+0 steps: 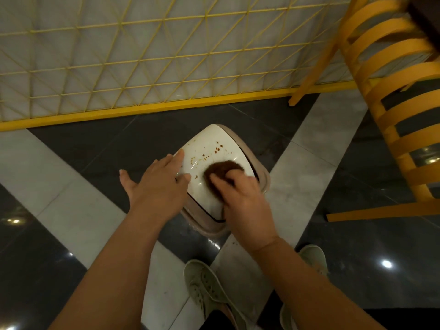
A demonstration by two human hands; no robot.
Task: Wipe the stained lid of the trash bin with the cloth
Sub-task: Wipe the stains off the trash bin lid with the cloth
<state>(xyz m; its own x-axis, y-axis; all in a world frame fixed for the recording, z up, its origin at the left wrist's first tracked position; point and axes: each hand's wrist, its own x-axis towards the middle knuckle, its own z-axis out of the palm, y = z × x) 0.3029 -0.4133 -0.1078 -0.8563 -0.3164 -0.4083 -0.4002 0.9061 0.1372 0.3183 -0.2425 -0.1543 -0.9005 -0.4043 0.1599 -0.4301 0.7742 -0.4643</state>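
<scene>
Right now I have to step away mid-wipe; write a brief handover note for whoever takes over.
Left hand: open, flat on the near-left edge of the lid, steadying it.
Right hand: grip shut on the brown cloth, pressed to the lid's middle.
The trash bin stands on the floor in front of the shoes.
Done: the near part of the lid looks mostly clean.
Left: brown stains beyond the cloth, and streaks toward the left hand.

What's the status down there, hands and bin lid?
Right hand pressing brown cloth on white lid. Left hand open, steadying lid's edge. Brown spots remain. Nothing in the way.
</scene>
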